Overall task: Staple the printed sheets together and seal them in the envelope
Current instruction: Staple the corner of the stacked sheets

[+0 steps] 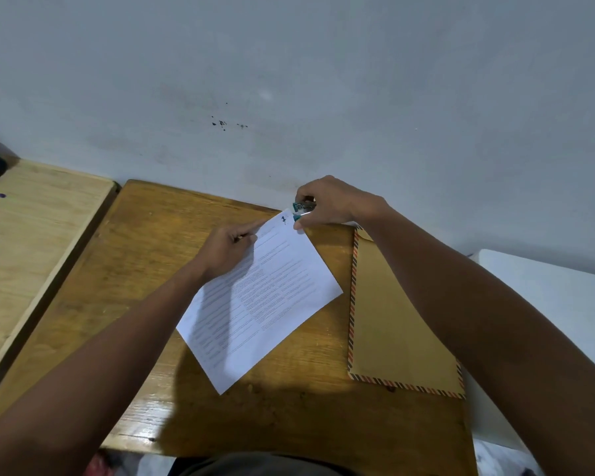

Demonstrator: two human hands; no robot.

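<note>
The printed sheets [272, 297] lie tilted on the brown wooden table [145, 269], stacked with a handwritten "1" near the top corner. My left hand [229, 250] pinches the sheets' upper left edge. My right hand [327, 202] grips a small teal stapler [302, 210] whose jaws sit over the sheets' top right corner. A brown envelope [392, 324] with a red and black striped border lies flat to the right of the sheets, partly under my right forearm.
A lighter wooden table [31, 255] stands to the left with a narrow gap between. A white surface [547, 297] sits at the right. The grey wall [289, 80] runs right behind the table's far edge.
</note>
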